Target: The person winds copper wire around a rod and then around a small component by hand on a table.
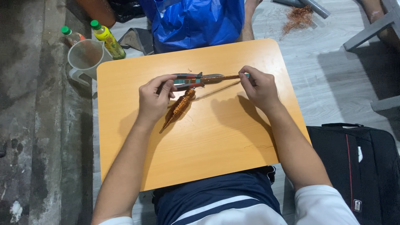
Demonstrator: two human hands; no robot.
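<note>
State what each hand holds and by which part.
The left hand grips the pliers by their handles. The right hand pinches the far end of the copper wire bundle that the pliers' tip meets.

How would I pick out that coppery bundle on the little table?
Start at the orange wooden table over the person's lap. Beside the left hand, which grips multicoloured-handled pliers, lies a spindle-shaped bundle of copper wire. It alone lies loose and slanted, glittering; the other wire stretches straight from the pliers to the right hand.

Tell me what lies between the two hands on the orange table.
In the head view, pliers span the gap: the left hand holds the handles, the right hand pinches a copper wire strand at the pliers' tip.
</note>
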